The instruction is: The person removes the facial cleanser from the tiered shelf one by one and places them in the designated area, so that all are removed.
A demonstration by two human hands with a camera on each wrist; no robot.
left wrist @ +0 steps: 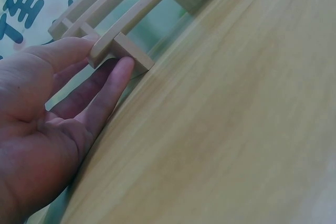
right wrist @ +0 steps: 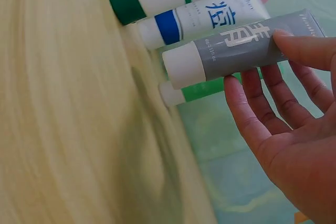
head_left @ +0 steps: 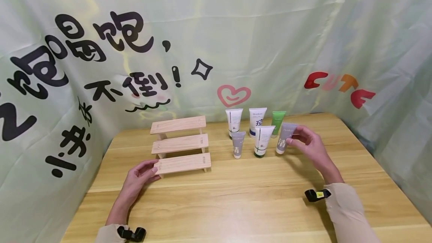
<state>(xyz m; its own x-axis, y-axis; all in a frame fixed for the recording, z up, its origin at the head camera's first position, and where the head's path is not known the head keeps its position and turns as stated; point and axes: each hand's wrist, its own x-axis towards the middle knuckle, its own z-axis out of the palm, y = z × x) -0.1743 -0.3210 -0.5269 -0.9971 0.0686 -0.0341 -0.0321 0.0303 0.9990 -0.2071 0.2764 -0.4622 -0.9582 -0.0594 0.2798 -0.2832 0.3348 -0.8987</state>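
Note:
A stepped wooden stand (head_left: 183, 163) with three planks stands on the left of the table. My left hand (head_left: 136, 179) grips the left end of its lowest, front plank; in the left wrist view the fingertips (left wrist: 125, 65) lie against that plank's end and leg. On the right, my right hand (head_left: 312, 149) pinches an upright grey-purple squeeze tube (head_left: 284, 138) with a white cap, thumb on one face and fingers on the other. Whether its cap touches the table I cannot tell. Beside it stands a white tube with a dark green cap (head_left: 264, 141).
Further tubes stand upright nearby: a small grey-purple one (head_left: 238, 144), a white one (head_left: 234, 121) at the back, a white one with blue print (head_left: 257, 119) and a green one (head_left: 278, 122). A printed cloth (head_left: 270, 48) hangs behind the wooden table (head_left: 236, 205).

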